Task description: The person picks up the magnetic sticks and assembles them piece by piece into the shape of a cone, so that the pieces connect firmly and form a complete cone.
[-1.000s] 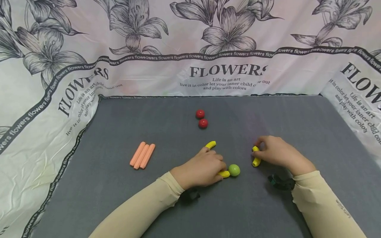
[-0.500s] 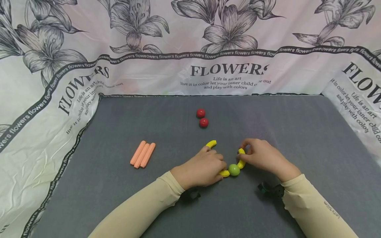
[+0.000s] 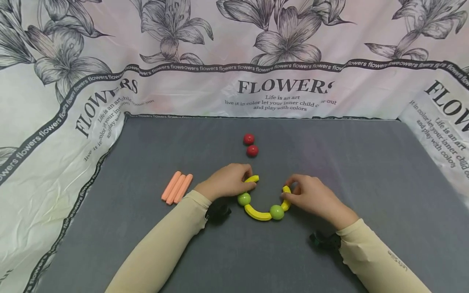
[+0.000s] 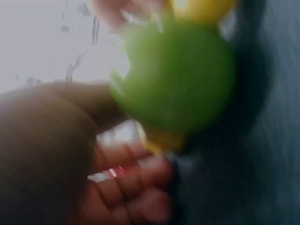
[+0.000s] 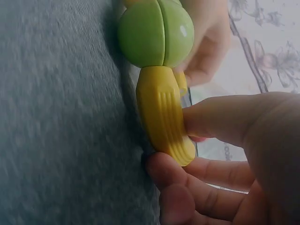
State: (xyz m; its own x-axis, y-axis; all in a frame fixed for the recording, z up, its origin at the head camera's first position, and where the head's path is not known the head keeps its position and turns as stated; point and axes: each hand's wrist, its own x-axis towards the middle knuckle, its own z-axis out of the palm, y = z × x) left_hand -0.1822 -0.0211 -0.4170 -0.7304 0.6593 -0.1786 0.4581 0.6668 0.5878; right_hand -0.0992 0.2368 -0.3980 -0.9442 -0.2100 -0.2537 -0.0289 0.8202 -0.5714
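Four kinds, ten in all.
Three curved yellow pieces, two glossy green balls, two glossy red balls, three salmon-pink sticks.

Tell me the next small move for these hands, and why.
I'd probably have the right hand let go of its yellow piece: that piece meets the green ball, the curve of pieces is open at its far side, and the two red balls lie apart from it, so a freed hand might fetch one.
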